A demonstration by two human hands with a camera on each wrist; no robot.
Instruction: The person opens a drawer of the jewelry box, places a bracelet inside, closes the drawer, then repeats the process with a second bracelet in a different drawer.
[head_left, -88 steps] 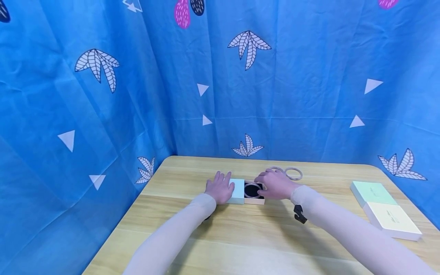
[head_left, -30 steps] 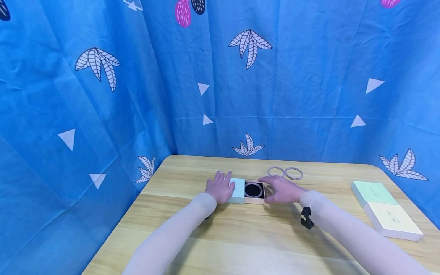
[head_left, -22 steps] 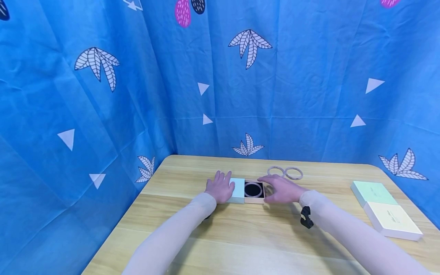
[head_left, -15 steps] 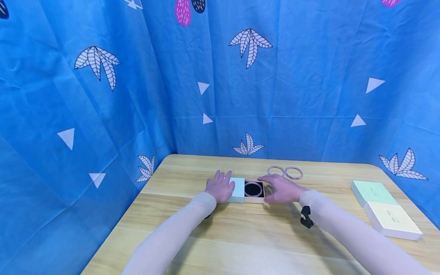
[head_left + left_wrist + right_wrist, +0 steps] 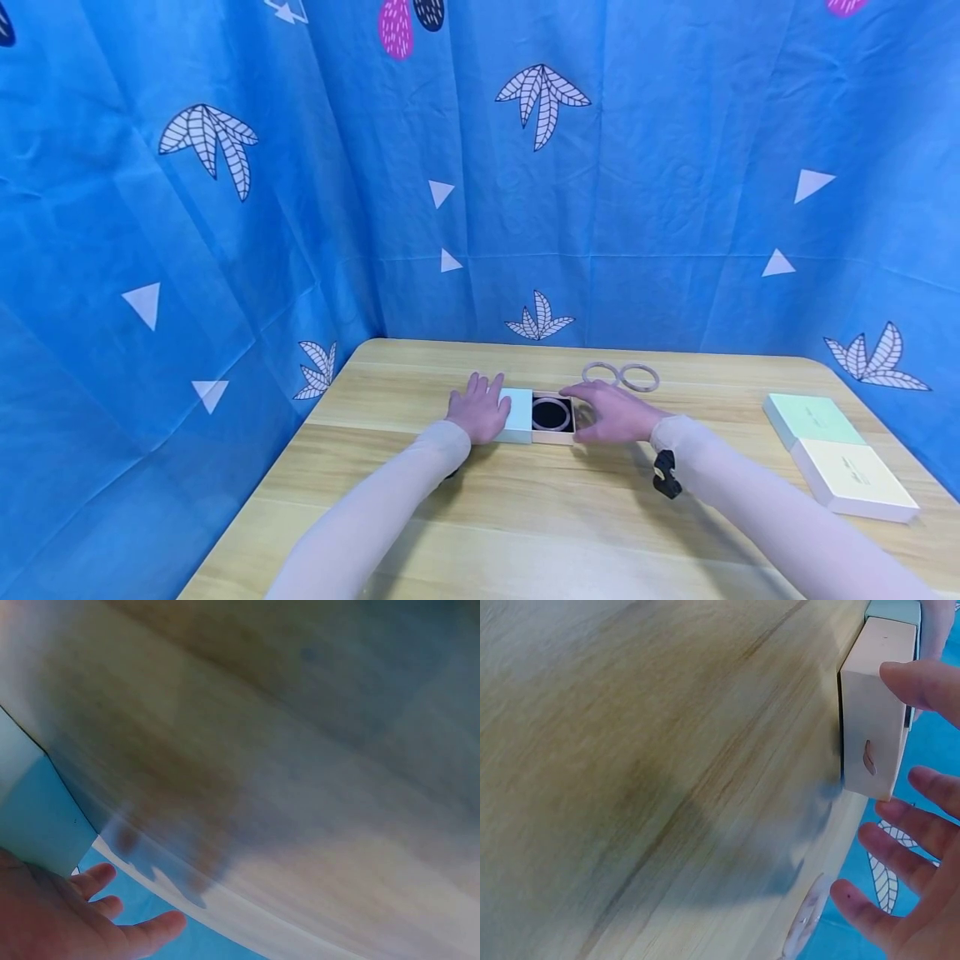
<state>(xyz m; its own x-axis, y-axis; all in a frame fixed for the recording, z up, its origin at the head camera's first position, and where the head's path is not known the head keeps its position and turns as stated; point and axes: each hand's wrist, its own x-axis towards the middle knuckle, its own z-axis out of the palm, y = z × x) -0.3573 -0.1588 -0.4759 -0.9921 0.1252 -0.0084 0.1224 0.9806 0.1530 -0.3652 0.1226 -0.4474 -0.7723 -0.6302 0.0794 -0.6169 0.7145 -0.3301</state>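
A slide-out gift box lies on the table, its light blue sleeve at left and its pale pink drawer partly out to the right. Inside, a pale bangle lies on black lining. My left hand rests on the sleeve's left part with fingers extended. Spanning the drawer's right end is my right hand, thumb at the near corner, index finger by the far corner. In the right wrist view the thumb overlaps the drawer edge and the other fingers are spread; firm contact cannot be made out.
Two more bangles lie behind my right hand, a left one and a right one. On the right side of the table sit a green box and a cream box, touching. Blue curtain hangs behind the table.
Since the oldest frame, my right hand has shifted right, from over the bangle in the drawer to the drawer's end. During the last second neither hand has visibly moved.
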